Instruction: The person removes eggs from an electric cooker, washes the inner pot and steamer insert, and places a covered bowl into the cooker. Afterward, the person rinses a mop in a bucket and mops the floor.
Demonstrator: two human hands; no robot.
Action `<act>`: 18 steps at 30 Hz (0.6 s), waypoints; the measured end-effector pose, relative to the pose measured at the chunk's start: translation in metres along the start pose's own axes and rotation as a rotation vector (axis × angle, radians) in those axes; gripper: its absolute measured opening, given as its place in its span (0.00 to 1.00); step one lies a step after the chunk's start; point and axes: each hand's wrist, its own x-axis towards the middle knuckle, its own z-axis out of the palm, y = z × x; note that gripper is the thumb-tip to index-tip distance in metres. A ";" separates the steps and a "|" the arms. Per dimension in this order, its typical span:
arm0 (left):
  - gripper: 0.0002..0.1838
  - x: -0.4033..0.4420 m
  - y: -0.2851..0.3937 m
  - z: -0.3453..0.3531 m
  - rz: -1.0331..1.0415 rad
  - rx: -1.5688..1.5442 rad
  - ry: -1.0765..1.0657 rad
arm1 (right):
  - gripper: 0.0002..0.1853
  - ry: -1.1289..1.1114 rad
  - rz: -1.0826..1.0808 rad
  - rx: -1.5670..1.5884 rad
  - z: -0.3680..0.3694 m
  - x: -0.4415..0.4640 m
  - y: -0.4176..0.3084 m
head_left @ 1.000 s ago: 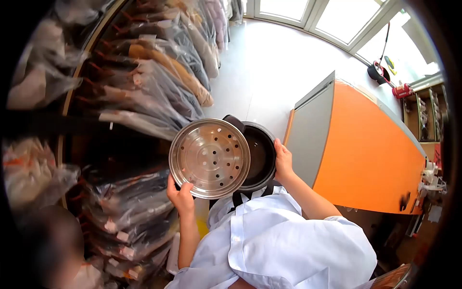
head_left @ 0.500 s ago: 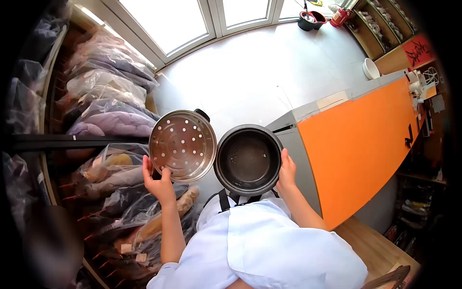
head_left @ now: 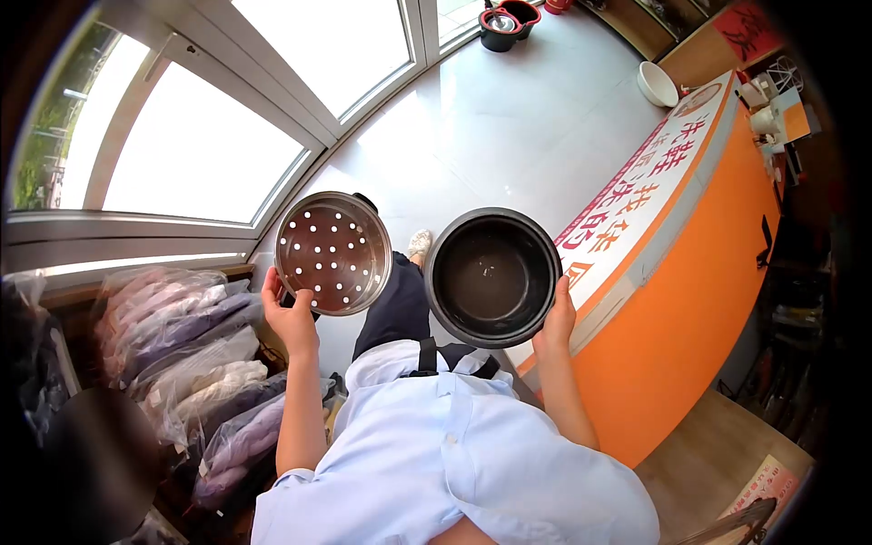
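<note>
The left hand was clamped on the steamer at its lower-left rim, left of the frame's centre. The right hand gripped the pot at its lower right, just right of centre. A counter stood at right, bagged clothes at lower left.

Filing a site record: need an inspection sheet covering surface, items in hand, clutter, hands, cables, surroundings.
Surface: pale floor; orange counter at right.
Job's things: perforated steamer basket and dark round pot, held apart; small pale specks or glints inside the pot.
Clutter: white basin beside the counter; red-rimmed bucket beyond.
Hands: left hand grips the basket's edge; right hand holds the pot's side.
Cables: nothing seen.
Surroundings: plastic-covered garments at left; glazed doors ahead-left.
</note>
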 end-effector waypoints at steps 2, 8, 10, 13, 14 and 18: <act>0.35 0.056 0.011 0.069 -0.047 0.005 -0.109 | 0.24 0.055 -0.018 0.061 0.024 0.037 -0.027; 0.35 0.157 0.095 0.321 -0.012 0.126 -0.623 | 0.26 0.387 -0.144 0.157 0.075 0.126 -0.125; 0.35 0.169 0.104 0.408 -0.003 0.109 -0.745 | 0.27 0.508 -0.124 0.194 0.084 0.160 -0.159; 0.38 0.175 0.124 0.537 -0.066 0.134 -0.849 | 0.28 0.596 -0.183 0.268 0.095 0.231 -0.206; 0.38 0.173 0.137 0.577 -0.113 0.141 -0.874 | 0.28 0.590 -0.194 0.308 0.094 0.257 -0.223; 0.40 0.175 0.161 0.713 -0.246 0.116 -0.906 | 0.24 0.600 -0.236 0.355 0.103 0.360 -0.307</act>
